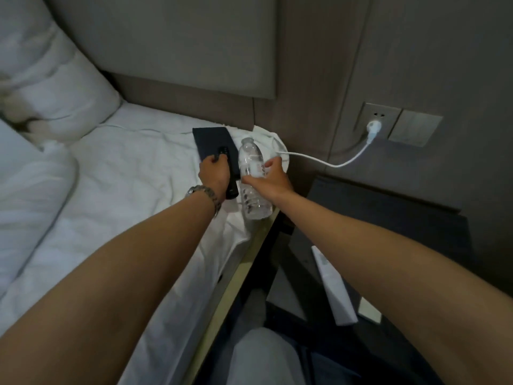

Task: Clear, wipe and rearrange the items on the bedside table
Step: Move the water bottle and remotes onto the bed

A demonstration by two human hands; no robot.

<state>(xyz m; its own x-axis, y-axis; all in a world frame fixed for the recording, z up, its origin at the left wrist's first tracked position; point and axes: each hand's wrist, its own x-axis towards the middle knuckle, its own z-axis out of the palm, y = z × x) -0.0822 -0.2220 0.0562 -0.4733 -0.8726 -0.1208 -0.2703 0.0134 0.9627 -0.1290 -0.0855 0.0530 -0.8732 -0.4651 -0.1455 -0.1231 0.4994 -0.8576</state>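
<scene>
A clear plastic water bottle point(252, 176) lies on the white bed sheet point(125, 190) near the bed's right edge. My right hand point(270, 176) is closed around its middle. My left hand point(215, 173), with a metal watch on the wrist, grips a black remote control point(231, 190). The remote lies partly over a dark flat folder point(213, 143) on the sheet. A crumpled white cloth point(266, 137) sits just behind the bottle. The dark bedside table point(388, 212) stands to the right of the bed, with a white remote point(333, 287) lying on its near part.
A white charger point(373, 127) is plugged into the wall socket, and its cable point(319, 159) runs down to the bed. White pillows point(55, 87) lie at the left. A padded grey headboard point(166, 51) rises behind. My knee point(263, 357) is at the bottom.
</scene>
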